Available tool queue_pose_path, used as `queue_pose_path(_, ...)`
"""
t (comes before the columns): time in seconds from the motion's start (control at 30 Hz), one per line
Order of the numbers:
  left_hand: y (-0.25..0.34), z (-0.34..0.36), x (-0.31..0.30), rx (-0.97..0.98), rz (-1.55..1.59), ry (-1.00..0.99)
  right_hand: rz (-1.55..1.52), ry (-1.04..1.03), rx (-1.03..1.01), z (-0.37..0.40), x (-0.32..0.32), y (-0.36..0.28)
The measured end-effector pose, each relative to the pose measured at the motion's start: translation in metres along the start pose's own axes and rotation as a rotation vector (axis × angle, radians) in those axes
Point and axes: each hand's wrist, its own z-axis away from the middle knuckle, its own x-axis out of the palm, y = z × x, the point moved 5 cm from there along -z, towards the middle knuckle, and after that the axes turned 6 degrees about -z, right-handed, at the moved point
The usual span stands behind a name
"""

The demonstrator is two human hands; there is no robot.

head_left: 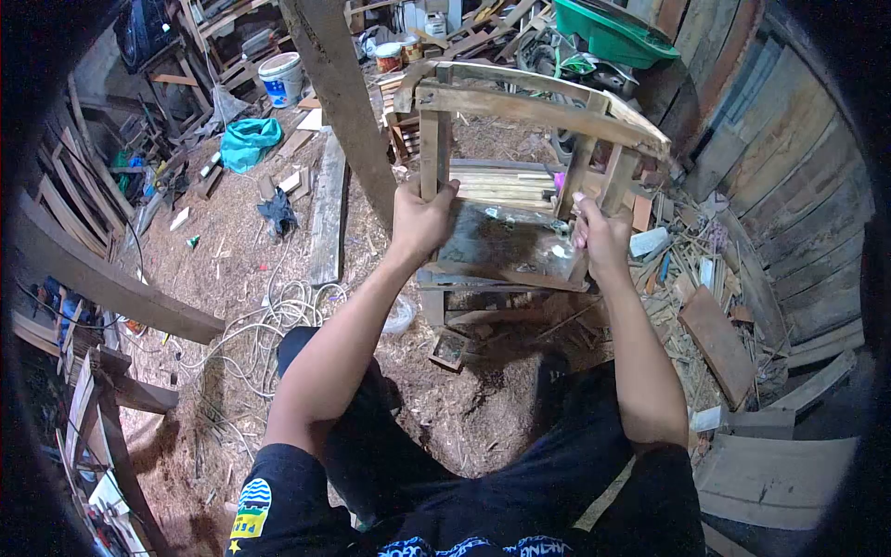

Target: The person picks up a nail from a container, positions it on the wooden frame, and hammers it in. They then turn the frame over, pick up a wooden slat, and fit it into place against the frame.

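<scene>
Lettering first: the badge (251, 506) on the left sleeve is yellow and blue, and I can't read its text at this size. White letters along the shirt hem (464, 546) are cut off at the bottom of the view.

Left hand (422, 221) is fully closed round the left upright of the wooden frame (534, 107), thumb across the top. Right hand (601, 239) is closed round the right upright at about the same height, fingers wrapped.

The wooden frame sits straight ahead between both hands, top rails beyond the knuckles, slats below them.

Floor (232, 241) is sawdust and offcuts, with white cable (278, 316) coiled left of the arm.

Further out: slanted timber post (343, 102), teal sack (249, 141), white bucket (282, 78), green tub (613, 32). Plank wall (789, 186) on the right.
</scene>
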Motion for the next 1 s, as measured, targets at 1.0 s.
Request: queue_pose_path(1.0, -0.015, -0.055, -0.019, -0.586, 1.092, -0.472, -0.028, -0.336, -0.064, -0.010, -0.019, -0.017)
